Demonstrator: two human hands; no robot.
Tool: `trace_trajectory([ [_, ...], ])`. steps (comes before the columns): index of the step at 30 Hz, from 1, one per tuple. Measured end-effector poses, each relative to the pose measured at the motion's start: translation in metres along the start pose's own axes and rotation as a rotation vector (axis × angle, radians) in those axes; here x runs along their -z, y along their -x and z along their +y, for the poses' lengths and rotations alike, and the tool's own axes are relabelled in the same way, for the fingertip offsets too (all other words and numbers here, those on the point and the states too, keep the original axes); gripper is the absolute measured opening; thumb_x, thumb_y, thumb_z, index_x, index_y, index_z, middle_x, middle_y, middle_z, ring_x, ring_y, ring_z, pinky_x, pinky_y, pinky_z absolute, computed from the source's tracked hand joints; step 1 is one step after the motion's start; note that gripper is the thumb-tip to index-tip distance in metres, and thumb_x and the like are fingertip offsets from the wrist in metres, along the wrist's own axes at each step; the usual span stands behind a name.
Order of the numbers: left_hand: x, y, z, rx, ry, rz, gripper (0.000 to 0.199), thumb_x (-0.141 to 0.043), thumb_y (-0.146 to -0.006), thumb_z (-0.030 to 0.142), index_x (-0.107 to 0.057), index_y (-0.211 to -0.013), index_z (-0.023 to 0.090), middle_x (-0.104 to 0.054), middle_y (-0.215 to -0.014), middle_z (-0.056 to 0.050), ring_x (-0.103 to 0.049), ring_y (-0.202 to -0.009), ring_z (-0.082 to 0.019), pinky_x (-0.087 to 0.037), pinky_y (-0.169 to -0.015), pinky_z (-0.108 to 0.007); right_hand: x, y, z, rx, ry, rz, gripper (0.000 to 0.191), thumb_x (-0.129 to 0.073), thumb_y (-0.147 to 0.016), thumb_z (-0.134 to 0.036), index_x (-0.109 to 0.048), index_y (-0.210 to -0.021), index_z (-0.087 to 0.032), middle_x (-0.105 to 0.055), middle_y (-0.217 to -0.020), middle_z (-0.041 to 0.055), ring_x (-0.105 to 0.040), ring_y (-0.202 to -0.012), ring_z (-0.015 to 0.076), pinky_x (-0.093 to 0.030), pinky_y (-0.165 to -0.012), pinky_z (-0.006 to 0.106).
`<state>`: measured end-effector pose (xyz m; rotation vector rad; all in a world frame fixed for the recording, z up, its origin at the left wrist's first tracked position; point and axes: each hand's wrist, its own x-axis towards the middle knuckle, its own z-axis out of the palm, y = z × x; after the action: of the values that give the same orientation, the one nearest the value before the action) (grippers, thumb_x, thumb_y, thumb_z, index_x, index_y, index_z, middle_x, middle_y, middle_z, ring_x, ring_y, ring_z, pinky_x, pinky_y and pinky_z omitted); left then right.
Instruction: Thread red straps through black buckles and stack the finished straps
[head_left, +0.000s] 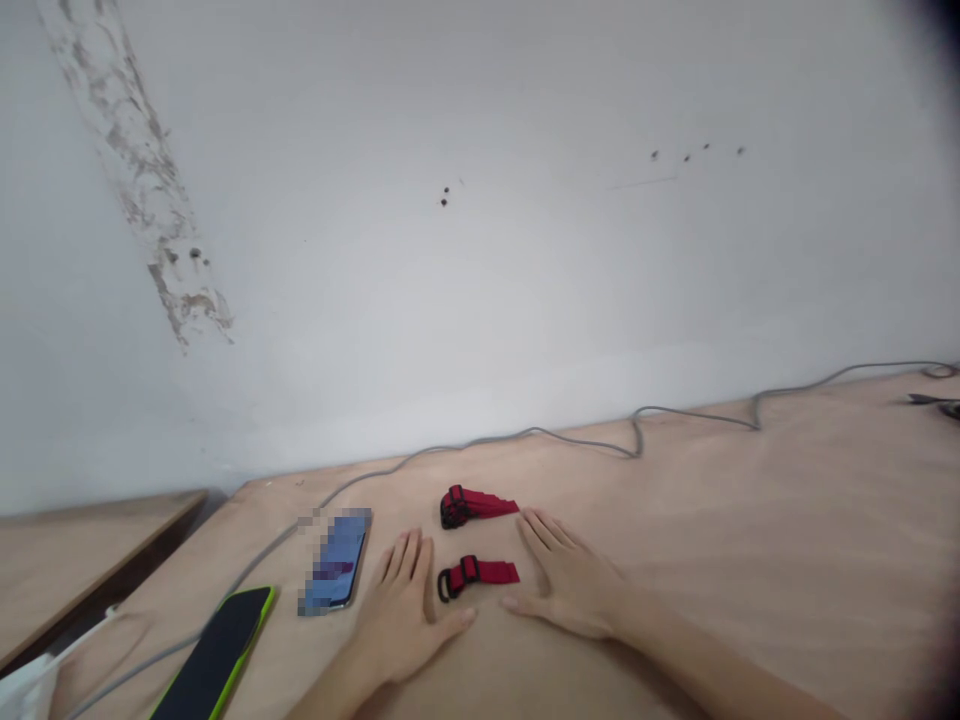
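Two red straps with black buckles lie on the wooden table between my hands. The farther one looks like a stack of straps, its buckles to the left and its ends to the right. Nearer to me is a single strap, with a black ring at its left end. My left hand rests flat on the table to the left of the straps, fingers out and nothing held. On the right, my right hand lies flat too, its fingertips close to the right end of the farther straps.
A phone with a lit screen lies left of my left hand. Farther left is a phone in a green case. A grey cable runs along the white wall. Dark objects sit at the far right edge.
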<state>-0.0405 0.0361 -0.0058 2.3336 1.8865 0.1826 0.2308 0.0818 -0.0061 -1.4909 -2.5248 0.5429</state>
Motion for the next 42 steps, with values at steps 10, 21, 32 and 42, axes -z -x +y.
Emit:
trace_trajectory([
  [10,0.0005,-0.0003,0.0023,0.024,0.001,0.0,0.106,-0.043,-0.081,0.081,-0.03,-0.154,0.005,-0.017,-0.163,-0.019,-0.013,-0.151,-0.036,-0.017,-0.122,-0.052,0.0016,0.0021,-0.0031,-0.026,-0.012,0.028,0.119,-0.044,-0.075,-0.088,-0.02,-0.155,-0.003,-0.012,-0.163,0.0183,-0.01,-0.151,0.0373,-0.01,-0.124,0.05],
  [21,-0.001,0.0,0.0017,0.027,0.023,0.025,0.097,-0.044,-0.085,0.078,-0.036,-0.152,0.008,-0.021,-0.162,-0.018,-0.015,-0.151,-0.034,-0.018,-0.122,-0.051,-0.0009,0.0021,0.0005,-0.013,-0.023,0.042,0.113,-0.042,-0.078,-0.086,-0.025,-0.155,-0.005,-0.014,-0.163,0.0178,-0.012,-0.151,0.0366,-0.012,-0.123,0.049],
  [32,-0.003,-0.0007,-0.0009,0.023,0.036,0.038,0.095,-0.046,-0.086,0.076,-0.037,-0.152,0.008,-0.023,-0.162,-0.018,-0.016,-0.151,-0.035,-0.018,-0.122,-0.052,-0.0007,0.0018,0.0012,-0.013,-0.034,0.043,0.108,-0.042,-0.081,-0.082,-0.026,-0.154,-0.004,-0.016,-0.163,0.0192,-0.013,-0.151,0.0361,-0.012,-0.123,0.049],
  [42,-0.0089,-0.0018,-0.0062,0.0,0.043,0.077,0.092,-0.049,-0.085,0.075,-0.041,-0.15,0.009,-0.027,-0.161,-0.02,-0.02,-0.15,-0.037,-0.02,-0.12,-0.055,-0.0026,0.0005,0.0045,-0.012,-0.014,0.051,0.108,-0.042,-0.082,-0.082,-0.027,-0.154,-0.004,-0.016,-0.163,0.019,-0.013,-0.151,0.0353,-0.013,-0.123,0.048],
])
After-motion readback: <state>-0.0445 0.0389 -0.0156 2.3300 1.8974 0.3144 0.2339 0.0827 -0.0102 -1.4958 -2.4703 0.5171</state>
